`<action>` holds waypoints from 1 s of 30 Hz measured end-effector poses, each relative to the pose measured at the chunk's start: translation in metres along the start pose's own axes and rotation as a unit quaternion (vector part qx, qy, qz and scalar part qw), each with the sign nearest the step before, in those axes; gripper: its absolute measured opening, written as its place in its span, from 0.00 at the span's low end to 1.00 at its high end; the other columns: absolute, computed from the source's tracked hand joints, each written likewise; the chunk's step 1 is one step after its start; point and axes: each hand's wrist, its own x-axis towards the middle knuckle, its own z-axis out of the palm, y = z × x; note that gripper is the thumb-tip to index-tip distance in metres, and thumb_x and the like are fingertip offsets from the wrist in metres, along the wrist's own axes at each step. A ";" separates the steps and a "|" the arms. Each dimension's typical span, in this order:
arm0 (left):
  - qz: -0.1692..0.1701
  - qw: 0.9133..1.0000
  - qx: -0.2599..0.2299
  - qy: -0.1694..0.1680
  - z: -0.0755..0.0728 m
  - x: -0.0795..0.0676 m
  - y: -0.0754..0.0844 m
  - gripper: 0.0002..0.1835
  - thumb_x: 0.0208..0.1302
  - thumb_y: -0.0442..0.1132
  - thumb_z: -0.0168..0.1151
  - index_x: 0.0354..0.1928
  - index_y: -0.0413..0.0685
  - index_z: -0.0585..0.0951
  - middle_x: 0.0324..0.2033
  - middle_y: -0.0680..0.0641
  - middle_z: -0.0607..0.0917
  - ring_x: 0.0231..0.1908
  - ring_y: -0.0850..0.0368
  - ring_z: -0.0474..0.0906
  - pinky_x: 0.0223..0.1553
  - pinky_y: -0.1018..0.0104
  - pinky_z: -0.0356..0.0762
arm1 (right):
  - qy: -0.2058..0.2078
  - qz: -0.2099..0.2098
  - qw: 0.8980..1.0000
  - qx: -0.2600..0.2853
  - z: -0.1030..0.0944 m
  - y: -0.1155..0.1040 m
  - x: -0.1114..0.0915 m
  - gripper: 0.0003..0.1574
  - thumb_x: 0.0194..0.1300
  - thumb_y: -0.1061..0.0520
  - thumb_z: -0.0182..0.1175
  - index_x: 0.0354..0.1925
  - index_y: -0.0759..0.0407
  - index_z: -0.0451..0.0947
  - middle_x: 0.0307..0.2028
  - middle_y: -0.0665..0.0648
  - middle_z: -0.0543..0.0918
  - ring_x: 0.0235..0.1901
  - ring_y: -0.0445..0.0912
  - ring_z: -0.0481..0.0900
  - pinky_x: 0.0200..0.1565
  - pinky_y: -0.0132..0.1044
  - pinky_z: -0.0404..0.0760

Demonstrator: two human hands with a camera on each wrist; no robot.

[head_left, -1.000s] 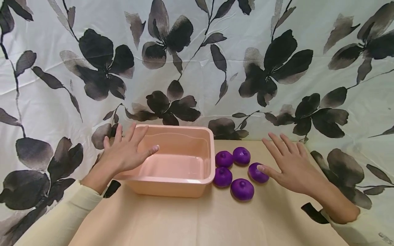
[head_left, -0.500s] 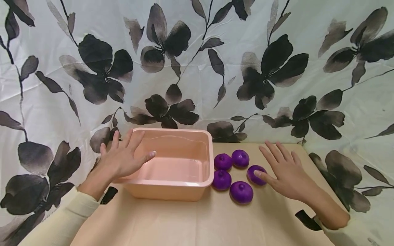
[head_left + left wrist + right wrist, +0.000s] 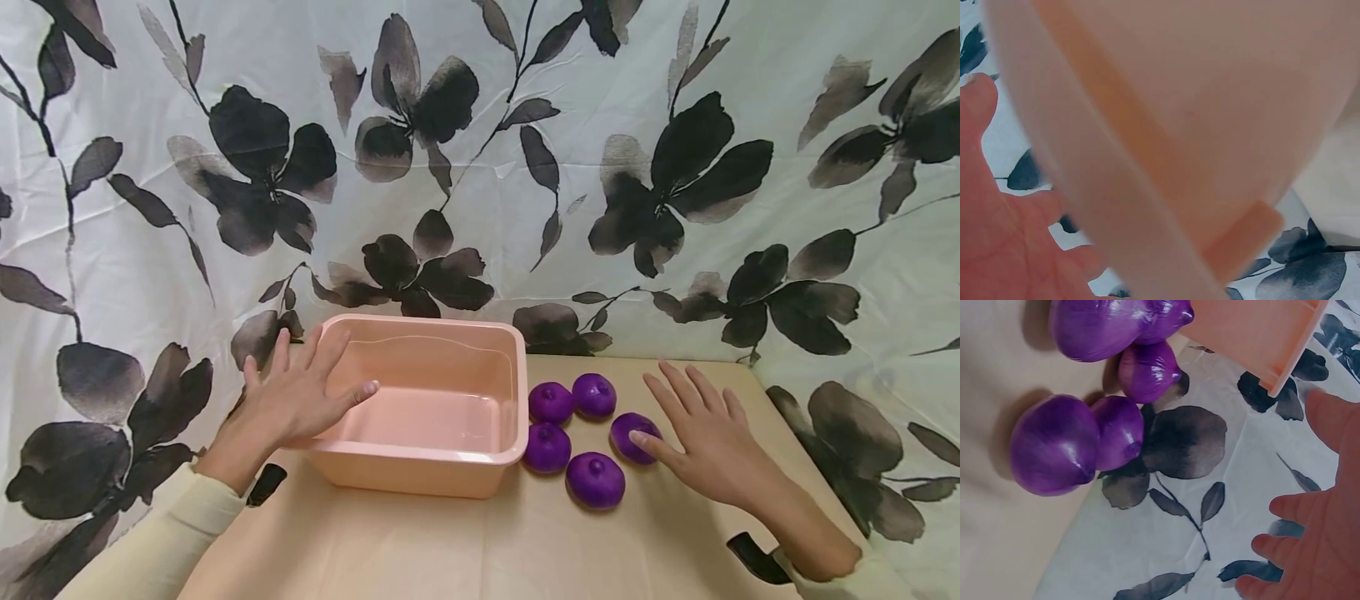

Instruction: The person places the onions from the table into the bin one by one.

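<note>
My left hand [image 3: 296, 404], its fingers spread, hovers at the left end of a pink plastic basin [image 3: 412, 479]. Nothing is in its grasp; in the left wrist view the palm [image 3: 1004, 237] appears beside the basin's rim [image 3: 1104, 162]. Several round purple onions [image 3: 595, 481], shiny like toys, lie clustered on the table to the right of the basin. My right hand [image 3: 712, 450] is held just right of them, fingers spread and holding nothing. Its thumb overlaps the rightmost onion [image 3: 628, 429] in the head view. In the right wrist view, the onions [image 3: 1054, 447] sit apart from the fingers.
The light wooden-coloured table [image 3: 450, 550] runs back to a white cloth [image 3: 525, 217] printed with dark flowers. This cloth also covers both sides. The basin's inside shows a bare floor [image 3: 420, 417]. Black straps hang at both wrists.
The head view has tilted slightly, so the scene sits a little lower. The right hand has come slightly closer in beside the onions. Basin and onions keep their places.
</note>
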 end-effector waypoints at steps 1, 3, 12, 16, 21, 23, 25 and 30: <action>0.000 1.000 0.000 0.003 0.001 0.001 -0.001 0.56 0.63 0.85 0.39 0.85 0.63 0.46 0.84 0.37 0.41 0.79 0.21 0.28 0.65 0.11 0.26 | -0.003 0.004 1.000 0.001 0.001 0.001 -0.001 0.55 0.73 0.30 0.58 0.82 0.55 0.51 0.82 0.66 0.49 0.80 0.71 0.43 0.68 0.83 0.42; 0.001 1.000 0.001 0.005 0.004 0.001 -0.003 0.56 0.63 0.86 0.39 0.85 0.62 0.46 0.84 0.37 0.42 0.79 0.20 0.29 0.65 0.11 0.28 | -0.013 0.015 1.000 0.001 0.004 0.002 -0.003 0.55 0.72 0.29 0.57 0.82 0.55 0.52 0.82 0.66 0.49 0.80 0.71 0.43 0.68 0.83 0.41; -0.005 1.000 -0.018 -0.002 0.012 0.001 -0.013 0.56 0.63 0.85 0.40 0.85 0.62 0.45 0.83 0.36 0.42 0.79 0.20 0.27 0.63 0.10 0.27 | -0.024 0.045 0.999 0.012 0.021 0.010 -0.015 0.54 0.71 0.29 0.58 0.80 0.57 0.56 0.81 0.67 0.52 0.78 0.72 0.47 0.66 0.83 0.44; -0.010 1.000 -0.020 -0.006 0.010 -0.001 -0.018 0.56 0.63 0.84 0.41 0.85 0.61 0.45 0.83 0.35 0.43 0.78 0.19 0.26 0.62 0.10 0.28 | -0.026 0.051 0.998 0.016 0.029 0.014 -0.018 0.54 0.71 0.30 0.59 0.79 0.58 0.58 0.80 0.69 0.54 0.77 0.73 0.49 0.65 0.83 0.48; -0.011 1.000 -0.027 -0.008 0.006 -0.003 -0.023 0.57 0.65 0.83 0.41 0.85 0.59 0.44 0.83 0.33 0.42 0.77 0.18 0.26 0.61 0.10 0.28 | -0.020 0.051 0.998 0.012 0.039 0.020 -0.015 0.53 0.71 0.31 0.60 0.79 0.59 0.59 0.79 0.69 0.55 0.77 0.72 0.50 0.64 0.82 0.50; -0.015 0.999 -0.032 -0.012 0.006 -0.004 -0.027 0.57 0.64 0.83 0.41 0.85 0.58 0.43 0.82 0.32 0.42 0.77 0.16 0.26 0.60 0.09 0.29 | -0.024 0.052 0.998 0.014 0.043 0.022 -0.013 0.53 0.71 0.31 0.60 0.79 0.59 0.59 0.80 0.69 0.55 0.77 0.72 0.50 0.65 0.82 0.50; -0.020 0.999 -0.037 -0.017 0.006 -0.006 -0.032 0.58 0.64 0.83 0.42 0.85 0.57 0.42 0.82 0.31 0.42 0.76 0.14 0.27 0.59 0.09 0.29 | -0.027 0.052 0.998 0.018 0.047 0.024 -0.010 0.53 0.71 0.31 0.60 0.79 0.59 0.59 0.79 0.69 0.55 0.77 0.72 0.50 0.65 0.82 0.50; -0.018 0.998 -0.046 -0.026 0.005 -0.005 -0.043 0.60 0.66 0.82 0.42 0.84 0.51 0.40 0.81 0.30 0.44 0.74 0.10 0.31 0.57 0.07 0.35 | -0.026 0.054 0.998 0.031 0.055 0.030 -0.003 0.53 0.70 0.32 0.62 0.78 0.60 0.59 0.79 0.70 0.56 0.77 0.73 0.51 0.65 0.83 0.50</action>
